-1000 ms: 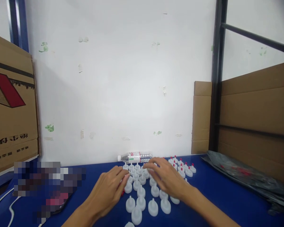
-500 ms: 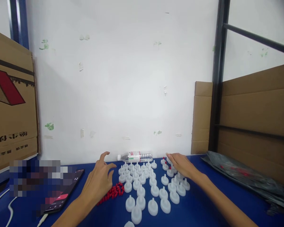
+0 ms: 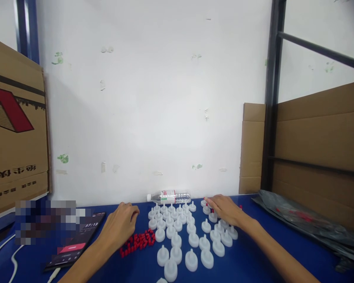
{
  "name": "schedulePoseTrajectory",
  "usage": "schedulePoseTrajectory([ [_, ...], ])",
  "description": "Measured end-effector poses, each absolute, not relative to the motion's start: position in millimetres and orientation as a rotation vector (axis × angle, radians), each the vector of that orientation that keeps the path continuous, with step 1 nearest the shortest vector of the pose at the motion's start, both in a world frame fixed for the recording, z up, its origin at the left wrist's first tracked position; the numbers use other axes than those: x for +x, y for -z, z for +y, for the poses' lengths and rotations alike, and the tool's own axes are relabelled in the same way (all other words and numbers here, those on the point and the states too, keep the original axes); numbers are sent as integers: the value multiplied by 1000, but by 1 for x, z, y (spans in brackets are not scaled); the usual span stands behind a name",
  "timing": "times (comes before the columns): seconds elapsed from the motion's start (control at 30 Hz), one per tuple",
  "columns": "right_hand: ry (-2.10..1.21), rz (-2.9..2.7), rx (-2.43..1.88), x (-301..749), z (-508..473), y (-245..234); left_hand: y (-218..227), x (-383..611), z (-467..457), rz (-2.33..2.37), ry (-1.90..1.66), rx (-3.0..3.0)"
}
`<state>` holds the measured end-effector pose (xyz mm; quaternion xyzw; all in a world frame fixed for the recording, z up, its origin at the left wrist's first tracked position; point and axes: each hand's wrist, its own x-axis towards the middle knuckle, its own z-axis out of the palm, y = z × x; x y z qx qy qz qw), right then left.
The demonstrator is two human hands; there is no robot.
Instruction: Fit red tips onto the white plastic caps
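My left hand (image 3: 122,221) hovers at the left of the blue table, fingers curled in. Whatever it holds, if anything, is hidden. Beneath and beside it lies a pile of small red tips (image 3: 140,240). My right hand (image 3: 225,210) reaches over the back right group, its fingers stretched out and touching or just above white nozzle caps fitted with red tips (image 3: 212,215); its palm covers some of them. Between both hands stand many white nozzle caps (image 3: 176,239) without red tips, spouts upward.
A clear plastic bottle (image 3: 174,197) lies along the wall at the back. On the left are a phone (image 3: 76,245) with a cable and a printed carton (image 3: 16,149). A grey plastic bag (image 3: 301,220) rests on the right, near a dark metal post (image 3: 270,129).
My left hand has drawn back slightly left and its spread fingers have curled in. My right hand stays over the red-tipped caps, with a small shift. The view has tilted slightly.
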<state>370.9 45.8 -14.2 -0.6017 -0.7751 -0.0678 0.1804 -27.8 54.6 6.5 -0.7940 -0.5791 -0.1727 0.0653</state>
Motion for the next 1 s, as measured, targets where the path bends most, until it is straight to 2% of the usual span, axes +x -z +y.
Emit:
schedulePoseTrajectory([
  [0.37, 149, -2218, -1718, 364, 43, 19, -5, -39, 62, -1834, 451, -2398],
  [1.0, 217, -2159, -1586, 344, 35, 9, 6, -47, 72, -1857, 481, -2795],
])
